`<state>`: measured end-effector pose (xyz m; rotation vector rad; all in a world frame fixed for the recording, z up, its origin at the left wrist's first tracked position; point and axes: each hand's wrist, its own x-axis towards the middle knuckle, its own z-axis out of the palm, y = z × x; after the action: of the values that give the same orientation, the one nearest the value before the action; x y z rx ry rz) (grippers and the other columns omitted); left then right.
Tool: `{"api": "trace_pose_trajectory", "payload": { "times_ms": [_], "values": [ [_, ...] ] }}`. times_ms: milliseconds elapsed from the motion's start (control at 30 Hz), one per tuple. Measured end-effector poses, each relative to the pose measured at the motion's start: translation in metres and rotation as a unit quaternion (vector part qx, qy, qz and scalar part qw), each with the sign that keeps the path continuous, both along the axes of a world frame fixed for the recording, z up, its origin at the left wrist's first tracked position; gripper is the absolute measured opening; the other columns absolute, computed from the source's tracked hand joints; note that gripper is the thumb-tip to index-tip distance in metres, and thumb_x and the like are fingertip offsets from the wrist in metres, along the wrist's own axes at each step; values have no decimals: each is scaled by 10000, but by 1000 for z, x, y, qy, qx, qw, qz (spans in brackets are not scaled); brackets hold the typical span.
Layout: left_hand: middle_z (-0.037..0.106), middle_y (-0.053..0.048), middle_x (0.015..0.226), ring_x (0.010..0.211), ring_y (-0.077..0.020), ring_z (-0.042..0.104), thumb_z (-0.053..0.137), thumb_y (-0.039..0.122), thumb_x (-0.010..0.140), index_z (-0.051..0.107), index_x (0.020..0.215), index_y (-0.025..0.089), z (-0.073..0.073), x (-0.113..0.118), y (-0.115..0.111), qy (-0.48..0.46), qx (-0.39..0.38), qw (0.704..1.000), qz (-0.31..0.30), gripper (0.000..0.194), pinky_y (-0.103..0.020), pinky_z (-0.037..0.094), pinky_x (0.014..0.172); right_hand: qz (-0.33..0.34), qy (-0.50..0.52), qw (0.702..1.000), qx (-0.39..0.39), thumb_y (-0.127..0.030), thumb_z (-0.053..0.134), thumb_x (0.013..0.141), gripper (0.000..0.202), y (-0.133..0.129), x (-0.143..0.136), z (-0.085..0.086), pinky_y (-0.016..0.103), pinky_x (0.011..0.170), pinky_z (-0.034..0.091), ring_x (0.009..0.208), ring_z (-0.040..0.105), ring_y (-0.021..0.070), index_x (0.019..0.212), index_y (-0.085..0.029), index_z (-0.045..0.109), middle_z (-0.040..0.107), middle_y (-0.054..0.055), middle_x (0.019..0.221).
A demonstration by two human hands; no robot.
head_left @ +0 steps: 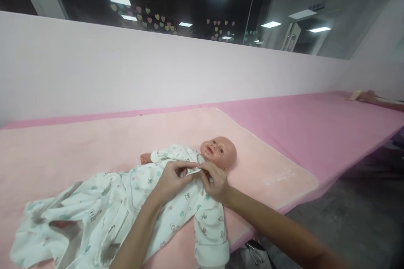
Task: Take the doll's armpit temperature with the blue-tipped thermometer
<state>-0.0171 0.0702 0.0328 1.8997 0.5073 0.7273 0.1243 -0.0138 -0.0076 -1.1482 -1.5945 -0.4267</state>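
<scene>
A baby doll (219,151) lies on its back, its head to the right, dressed in a white baby shirt (186,197) with small printed figures. At the neckline, my left hand (175,178) pinches the edge of the shirt between thumb and fingers. My right hand (214,180) meets it there, fingers closed on the same edge just below the doll's chin. Whatever fastener lies between the fingertips is hidden. Matching printed baby trousers (91,214) are spread loosely to the left, overlapping the shirt's lower part. One doll hand (145,159) pokes out of the far sleeve.
A peach blanket (271,176) lies under the doll on a pink-covered table (284,122). A white wall (158,71) with a window above runs along the back. Another person's arm (375,97) rests at the far right. A bag (252,256) is below the front edge.
</scene>
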Motion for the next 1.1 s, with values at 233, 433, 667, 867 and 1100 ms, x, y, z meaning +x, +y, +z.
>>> {"api": "trace_pose_trajectory", "payload": {
  "times_ms": [233,433,667,867,1100],
  "values": [
    [663,-34,675,562,-128,479,681,197,614,728,896,160,-2,4,5,-40,-67,997,3,289,-223,361,514,12,-35,999,-3,-79,469,828,222,-2,2,8,243,625,508,754,624,154,1005,-184,551,636,59,824],
    [697,-39,732,695,-180,591,696,178,618,686,994,182,0,1,4,-47,-98,994,5,376,-259,441,649,17,-28,998,-53,-100,421,859,187,-6,2,11,254,622,494,732,609,155,967,-183,549,626,54,791],
    [682,-35,712,714,-193,606,699,187,631,694,969,177,8,-2,1,-64,-141,988,-16,338,-286,447,716,58,17,989,-134,-157,395,889,162,-10,1,17,253,619,477,693,580,146,940,-196,544,606,43,775],
    [659,-22,698,695,-169,580,657,147,645,661,1046,185,8,-1,1,-72,-134,988,-19,403,-265,423,693,76,31,984,-161,-173,376,900,167,-10,0,20,239,583,444,630,540,131,915,-204,540,575,23,731],
    [617,-24,681,679,-161,533,629,137,626,686,974,170,6,0,0,-63,-116,991,-1,355,-246,391,646,78,36,981,-177,-221,366,911,174,-10,-1,23,225,528,401,581,491,121,861,-200,532,540,9,682]
  ]
}}
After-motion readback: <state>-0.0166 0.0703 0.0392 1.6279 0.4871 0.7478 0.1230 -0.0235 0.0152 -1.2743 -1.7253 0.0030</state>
